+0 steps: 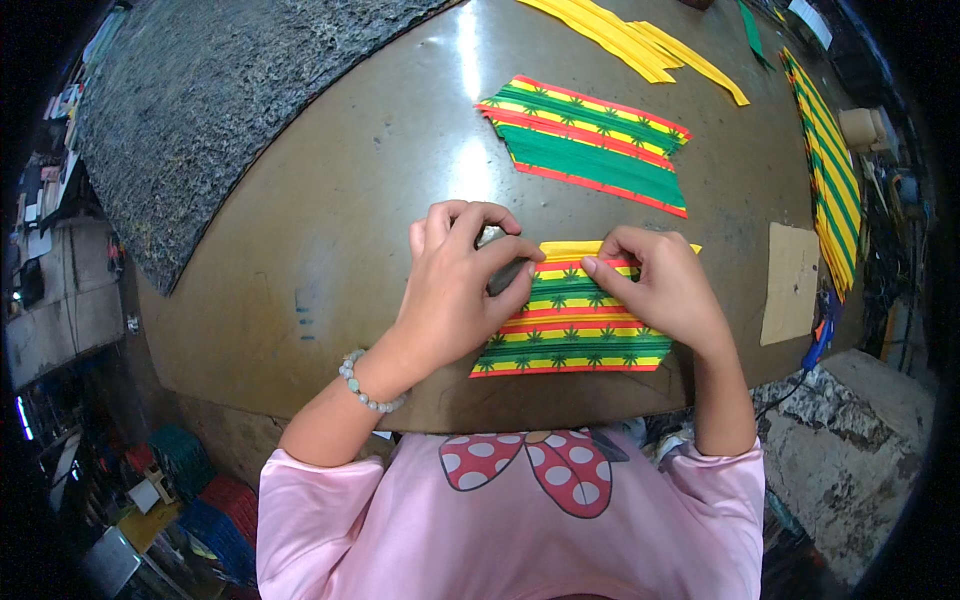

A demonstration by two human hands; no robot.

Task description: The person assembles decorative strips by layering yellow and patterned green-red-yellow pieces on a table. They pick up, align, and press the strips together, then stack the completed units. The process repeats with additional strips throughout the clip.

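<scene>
A striped piece (585, 330) in red, yellow and green with dark leaf prints lies flat on the table before me. Along its far edge runs a plain yellow strip (568, 251). My left hand (455, 275) curls round a dark, rounded object (508, 277) with a pale, shiny top; its kind is not clear. The left fingertips and thumb meet at the piece's far left corner. My right hand (660, 285) is closed at the far right edge, thumb and forefinger pinching the border where the yellow strip meets the stripes.
Beyond my hands lie more striped pieces (600, 140) and several yellow strips (620, 40). A rough grey slab (230, 100) covers the far left. At right are a brown cardboard piece (790, 283), a yellow-green striped stack (825, 180) and a blue corded tool (822, 330) near the table edge.
</scene>
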